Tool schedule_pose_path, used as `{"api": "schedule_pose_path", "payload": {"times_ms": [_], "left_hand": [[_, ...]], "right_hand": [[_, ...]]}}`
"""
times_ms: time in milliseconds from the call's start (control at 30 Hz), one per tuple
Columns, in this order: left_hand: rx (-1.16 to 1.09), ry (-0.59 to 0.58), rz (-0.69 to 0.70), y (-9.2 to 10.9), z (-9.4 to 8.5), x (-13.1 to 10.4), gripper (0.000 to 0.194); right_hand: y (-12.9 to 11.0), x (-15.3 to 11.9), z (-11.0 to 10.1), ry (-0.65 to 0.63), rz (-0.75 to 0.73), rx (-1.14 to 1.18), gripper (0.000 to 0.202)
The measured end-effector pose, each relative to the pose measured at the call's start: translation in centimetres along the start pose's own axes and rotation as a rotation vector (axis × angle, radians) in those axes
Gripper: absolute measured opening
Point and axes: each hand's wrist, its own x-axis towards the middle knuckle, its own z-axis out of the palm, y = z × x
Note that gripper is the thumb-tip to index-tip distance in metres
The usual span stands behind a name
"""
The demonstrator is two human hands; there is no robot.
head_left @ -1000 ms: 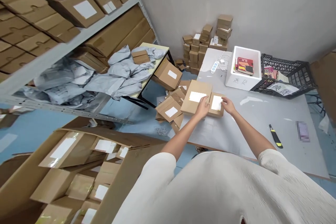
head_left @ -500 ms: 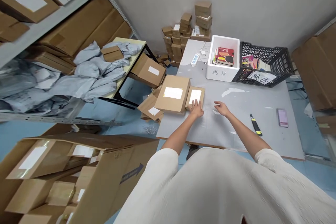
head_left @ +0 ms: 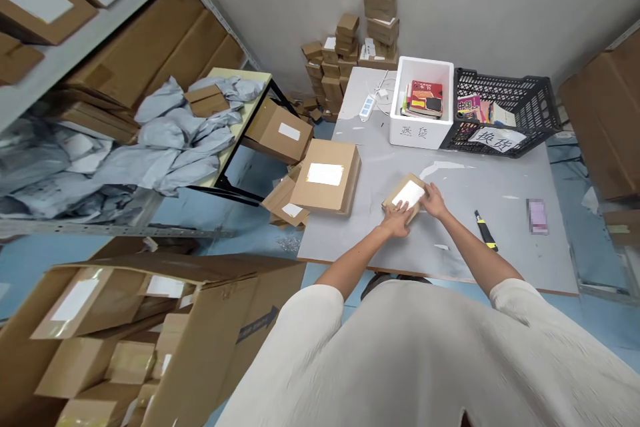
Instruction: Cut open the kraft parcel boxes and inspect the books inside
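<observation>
A small cardboard box [head_left: 406,195] with a white label lies turned at an angle on the grey table [head_left: 370,240]. My left hand [head_left: 397,219] grips its near left end, fingers over the top edge. At its right end my right hand [head_left: 434,201] has its fingers closed against the side. To the left sits a larger cardboard box [head_left: 327,177], also labelled in white. A black and yellow utility knife [head_left: 486,231] rests to the right of my right hand. The box's underside is hidden.
Behind stand a white foam box [head_left: 420,137] and a black plastic crate [head_left: 535,123], both with books inside. A power strip [head_left: 367,107] lies at the back left. Near my left side is a large open carton [head_left: 225,333] of boxes. A phone-like object [head_left: 538,217] lies far right.
The small box has moved right, away from the larger box, and turned at an angle. My left hand travelled with it, and my right hand has come onto its right end.
</observation>
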Motion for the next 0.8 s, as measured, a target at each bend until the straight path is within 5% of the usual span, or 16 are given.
{"api": "schedule_pose_path", "payload": {"times_ms": [167, 433, 533, 633, 800], "left_hand": [[-0.003, -0.017, 0.214, -1.1, -0.3, 0.6, 0.088], [-0.161, 0.047, 0.291, -2.6, 0.5, 2.3, 0.079], [-0.371, 0.256, 0.199, -2.9, 0.8, 3.2, 0.063], [-0.594, 0.503, -0.051, -3.3, 0.8, 4.4, 0.066], [-0.850, 0.425, -0.319, -3.0, 0.9, 6.5, 0.095]], "right_hand": [[1.6, -2.2, -1.2, -0.009, 0.139, -0.129, 0.077], [3.8, -6.0, -1.0, 0.115, 0.352, -0.055, 0.077], [4.9, -7.2, -1.1, 0.104, 0.405, 0.043, 0.073], [5.7, -7.6, -1.3, 0.118, 0.391, 0.191, 0.072], [6.5, -6.4, -2.0, 0.086, 0.331, 0.500, 0.078]]}}
